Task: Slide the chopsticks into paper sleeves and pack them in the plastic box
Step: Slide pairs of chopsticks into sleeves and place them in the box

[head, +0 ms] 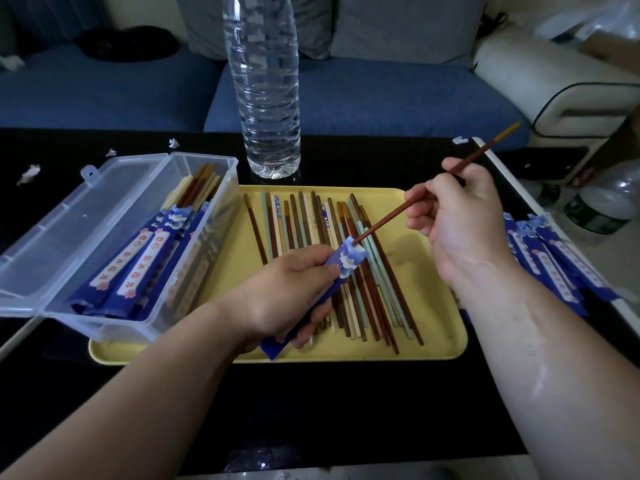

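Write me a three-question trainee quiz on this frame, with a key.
1. True or false: the right hand holds a brown chopstick whose tip is at the mouth of the paper sleeve gripped by the left hand.
2. Where do the loose chopsticks lie? A) on the yellow tray B) on the sofa C) in the box lid
3. What is already inside the plastic box?
Key: 1 true; 2 A; 3 sleeved chopsticks.
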